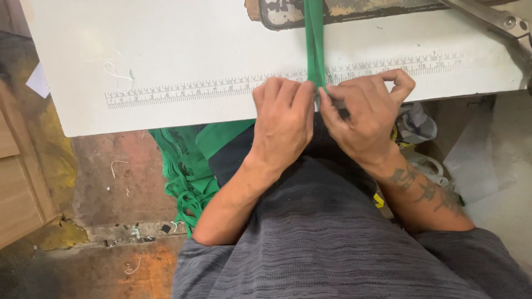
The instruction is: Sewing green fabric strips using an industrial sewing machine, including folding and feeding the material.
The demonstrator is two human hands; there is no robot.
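Note:
A narrow green fabric strip (pixel 315 44) runs down the white worktable (pixel 183 50) from the machine at the top to the table's near edge. My left hand (pixel 284 119) pinches its lower end with closed fingers at the edge. My right hand (pixel 370 113) grips the same end from the right, thumb and fingers touching the left hand, index finger curled up. A small dark object shows between the right fingers; what it is cannot be told. Both hands rest over my lap.
A printed ruler strip (pixel 221 88) lies along the table front. A pile of green fabric strips (pixel 185 166) hangs on the left of my lap. A metal machine base (pixel 288 14) sits at the top. White thread scraps (pixel 116 72) lie on the table. Wooden furniture (pixel 16 182) stands left.

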